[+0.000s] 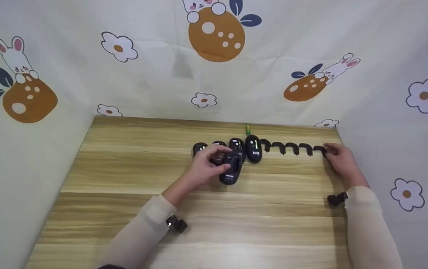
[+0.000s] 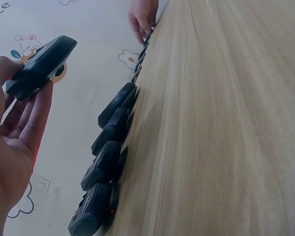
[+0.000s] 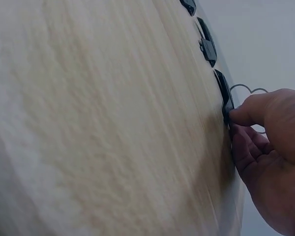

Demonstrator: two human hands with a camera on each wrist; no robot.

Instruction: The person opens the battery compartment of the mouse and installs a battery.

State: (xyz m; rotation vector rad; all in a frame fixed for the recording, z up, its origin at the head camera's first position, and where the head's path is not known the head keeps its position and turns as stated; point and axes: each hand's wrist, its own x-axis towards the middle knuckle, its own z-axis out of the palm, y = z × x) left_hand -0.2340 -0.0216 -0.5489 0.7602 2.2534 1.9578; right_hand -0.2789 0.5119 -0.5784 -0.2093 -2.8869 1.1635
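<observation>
My left hand (image 1: 202,168) grips a black computer mouse (image 1: 229,176) between thumb and fingers, held above the table. Its underside faces up, and an uncovered battery slot shows in it. In the left wrist view the same mouse (image 2: 44,64) is tilted in the hand. At the right end of the table my right hand (image 1: 341,161) pinches a small curved black cover (image 1: 320,150), the last in a row. In the right wrist view the thumb and fingers meet at one end of this cover (image 3: 224,93), which lies at table level.
Several black mice, such as the rightmost mouse (image 1: 253,149), lie bottom up in a row behind the left hand. Several more curved covers (image 1: 292,148) continue the line rightwards. A green and yellow battery (image 1: 248,129) lies near the back wall. Patterned cloth walls (image 1: 154,82) border the wooden table (image 1: 214,231).
</observation>
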